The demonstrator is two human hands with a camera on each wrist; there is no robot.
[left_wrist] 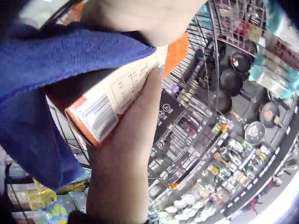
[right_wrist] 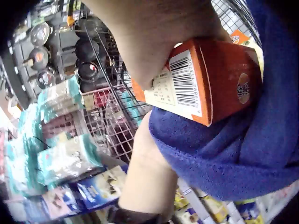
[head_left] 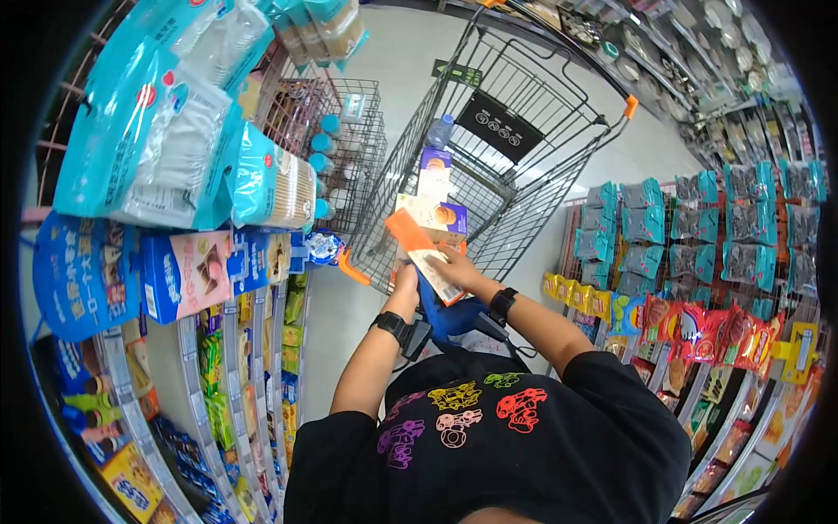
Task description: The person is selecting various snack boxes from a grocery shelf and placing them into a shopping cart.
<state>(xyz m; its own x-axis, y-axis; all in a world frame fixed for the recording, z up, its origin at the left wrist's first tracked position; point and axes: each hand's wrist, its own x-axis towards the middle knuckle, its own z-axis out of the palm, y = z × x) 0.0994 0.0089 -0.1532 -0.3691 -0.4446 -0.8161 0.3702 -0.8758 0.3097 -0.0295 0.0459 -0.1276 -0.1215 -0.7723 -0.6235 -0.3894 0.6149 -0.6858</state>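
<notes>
An orange and cream carton [head_left: 426,253] with a printed barcode lies tilted between both hands, over the near end of a wire shopping cart [head_left: 524,131]. My right hand [head_left: 463,269] grips the carton from its right side, fingers across the printed face. On the other side, my left hand [head_left: 407,281] holds a blue cloth [head_left: 441,306] against the carton; its fingers are partly hidden. In the left wrist view the cloth [left_wrist: 70,60] runs out from beneath the hand along the carton's edge. The right wrist view shows the carton's orange end [right_wrist: 231,79] above the cloth's folds.
Purple and cream boxes [head_left: 434,179] and a bottle with a blue cap [head_left: 441,131] sit in the cart. Shelves of teal packets [head_left: 175,131] stand close on the left, above boxed snacks [head_left: 196,271]. Hanging grey packets [head_left: 694,227] line the right side.
</notes>
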